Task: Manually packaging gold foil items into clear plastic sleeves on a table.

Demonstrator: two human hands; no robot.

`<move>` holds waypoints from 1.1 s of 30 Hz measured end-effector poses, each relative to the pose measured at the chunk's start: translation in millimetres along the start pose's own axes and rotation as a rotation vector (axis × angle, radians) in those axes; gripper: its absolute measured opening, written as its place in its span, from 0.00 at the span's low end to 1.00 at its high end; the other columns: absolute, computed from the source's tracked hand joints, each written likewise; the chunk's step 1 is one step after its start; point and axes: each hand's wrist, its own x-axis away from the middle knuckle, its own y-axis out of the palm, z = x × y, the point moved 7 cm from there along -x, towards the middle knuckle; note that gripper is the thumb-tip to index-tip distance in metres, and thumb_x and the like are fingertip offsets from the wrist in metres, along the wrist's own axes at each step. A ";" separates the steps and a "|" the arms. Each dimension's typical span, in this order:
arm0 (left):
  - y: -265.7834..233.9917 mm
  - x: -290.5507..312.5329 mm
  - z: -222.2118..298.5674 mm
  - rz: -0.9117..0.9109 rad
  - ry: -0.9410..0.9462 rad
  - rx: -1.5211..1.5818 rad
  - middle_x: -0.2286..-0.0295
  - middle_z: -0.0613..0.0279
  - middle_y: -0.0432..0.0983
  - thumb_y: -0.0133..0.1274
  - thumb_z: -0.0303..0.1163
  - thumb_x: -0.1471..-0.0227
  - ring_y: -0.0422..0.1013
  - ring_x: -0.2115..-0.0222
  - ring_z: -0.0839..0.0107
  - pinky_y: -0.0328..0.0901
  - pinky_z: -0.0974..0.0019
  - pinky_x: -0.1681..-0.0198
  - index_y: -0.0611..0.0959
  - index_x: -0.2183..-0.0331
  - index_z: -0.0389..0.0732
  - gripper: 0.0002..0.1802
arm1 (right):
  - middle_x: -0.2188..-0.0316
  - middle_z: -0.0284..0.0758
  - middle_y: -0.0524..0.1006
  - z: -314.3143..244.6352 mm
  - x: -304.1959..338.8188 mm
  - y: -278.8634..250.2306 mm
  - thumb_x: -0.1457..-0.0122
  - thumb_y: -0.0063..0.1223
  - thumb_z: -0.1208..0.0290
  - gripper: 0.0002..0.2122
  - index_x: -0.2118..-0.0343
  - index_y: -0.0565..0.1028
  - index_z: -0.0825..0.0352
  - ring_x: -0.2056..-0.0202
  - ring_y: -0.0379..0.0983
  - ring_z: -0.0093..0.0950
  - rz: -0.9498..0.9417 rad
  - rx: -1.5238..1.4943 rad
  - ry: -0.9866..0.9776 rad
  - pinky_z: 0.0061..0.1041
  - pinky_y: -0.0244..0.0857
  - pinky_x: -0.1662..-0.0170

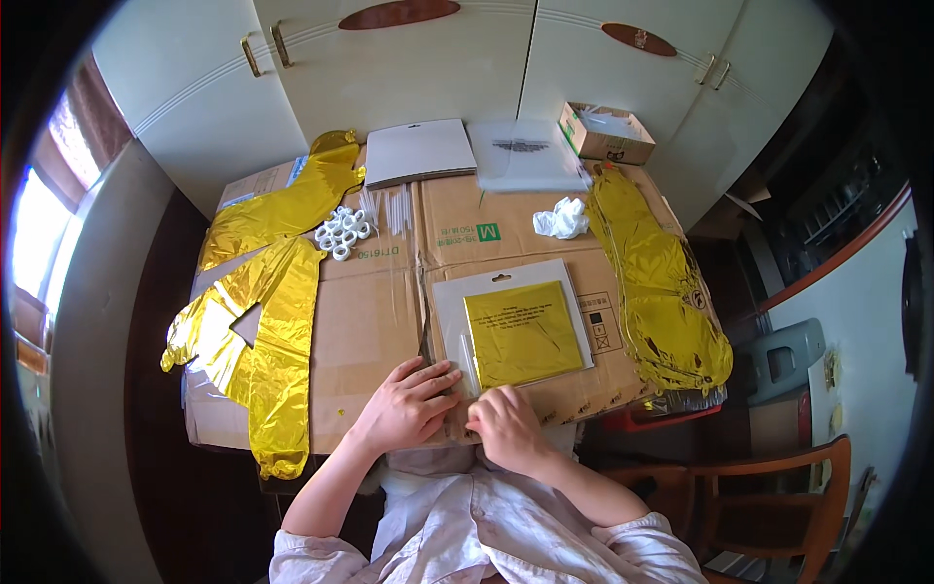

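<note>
One shiny square gold packet (525,346), left hand (407,401) spread, right hand (506,426) curled, hold unclear

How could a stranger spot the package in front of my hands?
Find the cardboard-covered table. Near its front edge, just beyond the right hand, lies a flat, white-backed package. Unlike the spread-out gold shapes either side, its gold foil is folded square.
</note>
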 end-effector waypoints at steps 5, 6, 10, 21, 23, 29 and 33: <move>-0.8 1.0 2.5 0.017 0.015 0.010 0.51 0.63 0.74 0.56 0.32 0.56 0.66 0.46 0.64 0.57 0.50 0.42 0.83 0.62 0.45 0.14 | 0.68 0.32 0.67 34.1 32.7 -53.0 0.43 0.52 0.72 0.05 0.68 0.67 0.61 0.63 0.65 0.30 0.265 -0.416 0.043 0.34 0.58 0.54; 0.3 1.1 2.6 0.022 0.021 0.020 0.51 0.63 0.73 0.56 0.32 0.56 0.66 0.46 0.64 0.57 0.50 0.42 0.83 0.62 0.44 0.15 | 0.68 0.31 0.68 48.9 42.4 -62.2 0.39 0.49 0.71 0.04 0.68 0.66 0.62 0.64 0.65 0.28 0.344 -0.650 0.125 0.34 0.62 0.54; -2.2 5.1 7.6 0.014 0.023 -0.020 0.50 0.61 0.73 0.58 0.39 0.55 0.65 0.45 0.62 0.56 0.49 0.42 0.82 0.62 0.43 0.16 | 0.74 0.29 0.64 101.2 86.5 -101.0 0.32 0.38 0.64 0.07 0.65 0.65 0.60 0.71 0.66 0.23 0.622 -1.388 0.433 0.35 0.67 0.48; 1.1 8.2 30.4 -0.113 -0.023 -0.190 0.45 0.56 0.65 0.59 0.55 0.57 0.56 0.40 0.60 0.51 0.49 0.38 0.77 0.56 0.38 0.34 | 0.71 0.27 0.64 154.1 173.8 -227.6 0.37 0.48 0.58 0.12 0.62 0.66 0.62 0.74 0.59 0.18 0.830 -0.461 0.451 0.16 0.57 0.68; 9.5 15.1 33.6 -0.100 -0.071 -0.202 0.44 0.55 0.64 0.58 0.53 0.56 0.56 0.40 0.61 0.50 0.49 0.38 0.75 0.54 0.37 0.33 | 0.62 0.31 0.70 117.4 133.2 -201.2 0.46 0.58 0.49 0.24 0.55 0.67 0.63 0.66 0.69 0.26 0.442 -0.044 0.262 0.21 0.65 0.61; 19.4 18.0 45.5 -0.050 -0.102 -0.233 0.44 0.56 0.64 0.62 0.43 0.58 0.58 0.41 0.62 0.52 0.50 0.38 0.73 0.51 0.38 0.34 | 0.41 0.27 0.67 98.9 81.5 -119.9 0.61 0.64 0.41 0.43 0.42 0.67 0.60 0.64 0.75 0.32 -0.148 0.513 0.062 0.29 0.73 0.63; 17.5 25.9 49.7 0.009 -0.071 -0.238 0.48 0.58 0.69 0.61 0.40 0.57 0.63 0.44 0.63 0.56 0.50 0.41 0.76 0.55 0.40 0.27 | 0.41 0.25 0.66 93.7 88.8 -108.8 0.58 0.63 0.45 0.36 0.46 0.70 0.61 0.71 0.73 0.23 -0.204 0.545 -0.049 0.23 0.72 0.70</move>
